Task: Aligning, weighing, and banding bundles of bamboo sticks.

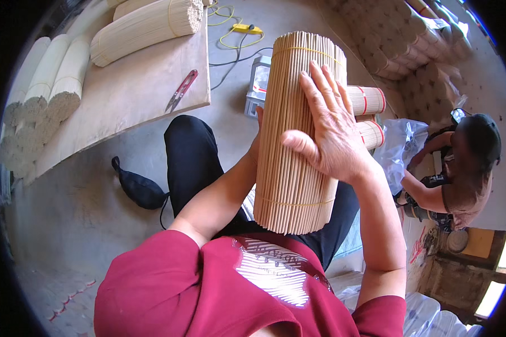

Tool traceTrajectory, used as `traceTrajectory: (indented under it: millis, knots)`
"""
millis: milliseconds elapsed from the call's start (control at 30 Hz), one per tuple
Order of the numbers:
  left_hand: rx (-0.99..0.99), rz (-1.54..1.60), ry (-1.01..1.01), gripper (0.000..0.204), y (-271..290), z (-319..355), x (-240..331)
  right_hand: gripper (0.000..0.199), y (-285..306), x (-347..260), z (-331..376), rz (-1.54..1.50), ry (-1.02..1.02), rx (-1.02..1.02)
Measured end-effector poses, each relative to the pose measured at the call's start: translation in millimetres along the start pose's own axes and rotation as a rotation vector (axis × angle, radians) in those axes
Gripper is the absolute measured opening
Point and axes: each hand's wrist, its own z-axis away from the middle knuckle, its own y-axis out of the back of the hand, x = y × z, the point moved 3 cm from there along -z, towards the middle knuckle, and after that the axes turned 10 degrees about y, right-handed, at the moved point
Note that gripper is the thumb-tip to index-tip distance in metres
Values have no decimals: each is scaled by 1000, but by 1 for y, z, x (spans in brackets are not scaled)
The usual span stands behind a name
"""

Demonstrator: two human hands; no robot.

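Note:
A thick round bundle of thin pale wooden sticks [289,168], bound by yellow bands near both ends, stands tilted over my lap. My right hand [329,132] lies flat on its front with the fingers spread. Most of my left hand [258,132] is hidden behind the bundle's left side; only a bit of it shows, pressed against the sticks. My left forearm comes up from below beside my black trouser leg.
A low wooden board [123,95] at the left carries small red snips [181,90] and more stick bundles [146,25]. Red-banded bundles [368,101] lie behind the held one. Another person [461,168] crouches at the right. A yellow cable [236,31] and a black pouch [138,188] lie on the floor.

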Motion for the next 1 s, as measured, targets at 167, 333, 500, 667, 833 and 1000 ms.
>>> traceTrajectory:
  millis: [167,333,500,667,833,1000]
  knots:
    - [-70,79,-1,73,12,1,-2,103,-9,-9,-10,39,28,0]
    - [-128,152,-23,74,22,12,-8,98,2,-33,-13,-5,171,31]
    - [-210,238,-34,76,30,23,-18,100,-19,-42,-3,-88,197,-178]
    - [-271,318,-60,78,54,15,-18,102,-22,-50,0,4,184,-129]
    - [-320,410,-88,80,73,24,-29,99,-22,-67,9,-108,195,-81]
    - [-388,488,-75,82,94,33,-32,92,-37,-42,30,-418,110,-86]
